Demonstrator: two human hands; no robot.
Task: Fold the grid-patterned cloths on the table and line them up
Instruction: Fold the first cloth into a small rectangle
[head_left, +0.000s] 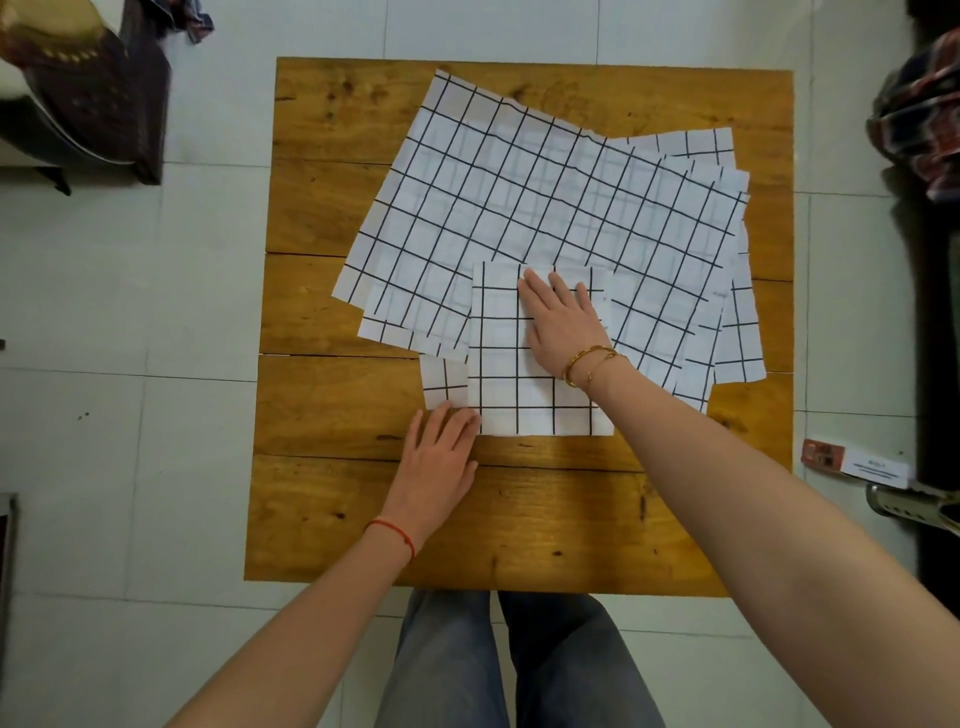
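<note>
Wooden table (332, 291) seen from above. Folded cloth (511, 384) — white with black grid — lies near the middle of the table, toward the near side, overlapping the near edge of the unfolded pile (540, 197). Pile: several grid cloths spread flat and fanned askew across the far and right part of the table. Right hand (563, 325) flat on the folded cloth, fingers straight, pressing. Left hand (439, 457) flat on the table, fingers extended — tips touching the folded cloth's near-left corner, where a lower layer sticks out left.
</note>
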